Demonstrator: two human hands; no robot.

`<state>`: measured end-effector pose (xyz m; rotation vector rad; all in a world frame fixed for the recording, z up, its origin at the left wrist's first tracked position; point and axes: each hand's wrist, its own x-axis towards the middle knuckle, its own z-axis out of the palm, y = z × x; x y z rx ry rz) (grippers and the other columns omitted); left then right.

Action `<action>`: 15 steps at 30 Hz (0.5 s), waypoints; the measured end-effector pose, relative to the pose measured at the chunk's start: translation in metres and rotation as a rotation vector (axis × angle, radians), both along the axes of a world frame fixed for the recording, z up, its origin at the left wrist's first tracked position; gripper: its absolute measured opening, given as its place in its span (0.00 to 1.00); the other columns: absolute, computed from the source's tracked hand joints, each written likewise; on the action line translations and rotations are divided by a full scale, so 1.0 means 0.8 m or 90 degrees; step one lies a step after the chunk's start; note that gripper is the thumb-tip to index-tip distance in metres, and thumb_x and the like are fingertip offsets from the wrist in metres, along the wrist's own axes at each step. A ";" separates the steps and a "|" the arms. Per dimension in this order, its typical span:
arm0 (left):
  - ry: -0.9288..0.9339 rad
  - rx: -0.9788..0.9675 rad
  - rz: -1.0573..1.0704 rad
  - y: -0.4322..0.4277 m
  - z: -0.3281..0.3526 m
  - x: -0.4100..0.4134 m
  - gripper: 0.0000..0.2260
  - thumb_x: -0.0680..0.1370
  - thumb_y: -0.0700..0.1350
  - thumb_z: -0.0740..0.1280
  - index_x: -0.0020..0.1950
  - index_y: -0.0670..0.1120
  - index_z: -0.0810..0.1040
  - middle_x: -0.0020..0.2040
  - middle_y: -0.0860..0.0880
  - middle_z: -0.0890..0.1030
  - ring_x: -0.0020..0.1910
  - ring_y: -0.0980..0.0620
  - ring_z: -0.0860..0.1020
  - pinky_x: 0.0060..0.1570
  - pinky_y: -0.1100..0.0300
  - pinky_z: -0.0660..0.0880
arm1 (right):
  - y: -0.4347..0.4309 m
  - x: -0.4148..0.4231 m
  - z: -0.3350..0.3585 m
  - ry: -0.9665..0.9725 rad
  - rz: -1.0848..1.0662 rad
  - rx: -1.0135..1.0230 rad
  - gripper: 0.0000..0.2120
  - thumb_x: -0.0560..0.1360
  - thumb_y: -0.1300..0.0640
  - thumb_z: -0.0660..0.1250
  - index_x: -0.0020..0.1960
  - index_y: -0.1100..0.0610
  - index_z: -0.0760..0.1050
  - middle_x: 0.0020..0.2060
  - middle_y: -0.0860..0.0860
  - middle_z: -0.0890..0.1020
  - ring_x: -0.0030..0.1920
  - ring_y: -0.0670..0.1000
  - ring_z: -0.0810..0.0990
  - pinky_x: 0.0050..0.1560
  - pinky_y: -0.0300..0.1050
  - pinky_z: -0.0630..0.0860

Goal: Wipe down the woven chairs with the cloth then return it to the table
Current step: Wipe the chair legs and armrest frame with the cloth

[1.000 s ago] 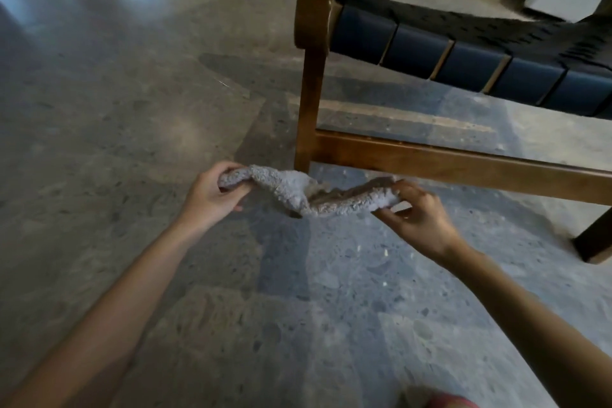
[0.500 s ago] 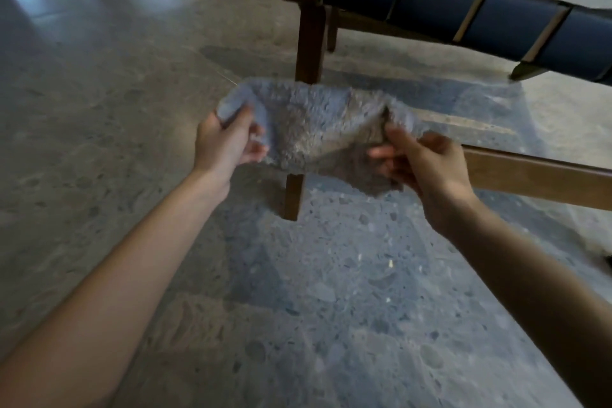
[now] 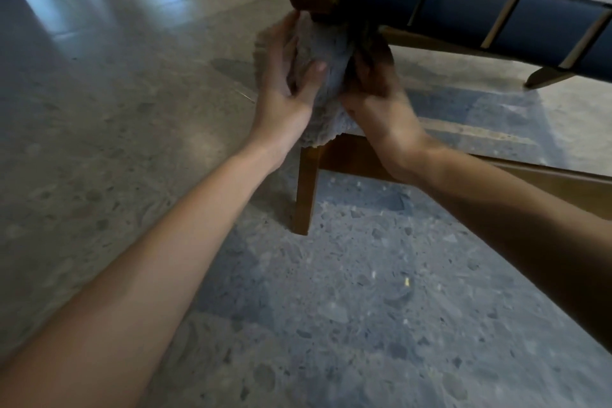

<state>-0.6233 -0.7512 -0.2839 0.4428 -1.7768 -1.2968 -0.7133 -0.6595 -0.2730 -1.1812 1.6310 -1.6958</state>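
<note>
Grey fluffy cloth [image 3: 323, 53] wrapped round the top of the wooden chair leg [image 3: 306, 189], just under the seat corner of the woven chair [image 3: 463, 3], probably to rub all sides of the wood in one pass. Clasped from both sides: left hand [image 3: 284, 89] on its left, thumb pressed across the front; right hand [image 3: 374, 89] on its right, in shadow, fingers curled into the fabric. Lower hem hanging loose between the wrists.

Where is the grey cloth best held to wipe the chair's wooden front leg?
Grip the cloth by its two sides, one hand coming from each side of the leg, as the left hand and right hand grip it. The leg is a narrow upright post, so the cloth wraps round it, probably rubbing several faces at once.
</note>
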 end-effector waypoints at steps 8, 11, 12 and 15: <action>-0.085 0.028 -0.055 -0.008 -0.012 -0.010 0.26 0.82 0.43 0.59 0.78 0.47 0.53 0.75 0.47 0.64 0.73 0.54 0.63 0.68 0.64 0.65 | -0.015 0.000 -0.019 0.156 -0.010 0.131 0.37 0.78 0.68 0.60 0.79 0.55 0.42 0.76 0.55 0.57 0.75 0.51 0.60 0.72 0.50 0.64; -0.094 0.066 -0.048 0.002 -0.038 -0.001 0.21 0.82 0.43 0.59 0.75 0.46 0.61 0.69 0.50 0.71 0.67 0.57 0.70 0.66 0.60 0.69 | 0.001 0.004 -0.031 0.061 0.049 0.128 0.38 0.77 0.74 0.57 0.79 0.53 0.43 0.76 0.54 0.59 0.73 0.48 0.62 0.71 0.43 0.65; -0.085 0.069 -0.044 0.003 -0.040 0.000 0.20 0.82 0.43 0.59 0.73 0.45 0.63 0.66 0.51 0.73 0.63 0.60 0.72 0.64 0.62 0.71 | 0.003 0.005 -0.031 0.046 0.063 0.118 0.39 0.76 0.75 0.56 0.79 0.54 0.42 0.76 0.54 0.58 0.74 0.49 0.61 0.71 0.42 0.64; -0.054 0.051 -0.031 -0.003 -0.021 -0.004 0.21 0.81 0.41 0.60 0.74 0.43 0.62 0.67 0.49 0.73 0.63 0.61 0.72 0.62 0.67 0.71 | -0.003 -0.002 -0.018 0.102 0.058 0.087 0.39 0.75 0.74 0.58 0.78 0.56 0.42 0.77 0.55 0.55 0.76 0.51 0.58 0.73 0.48 0.63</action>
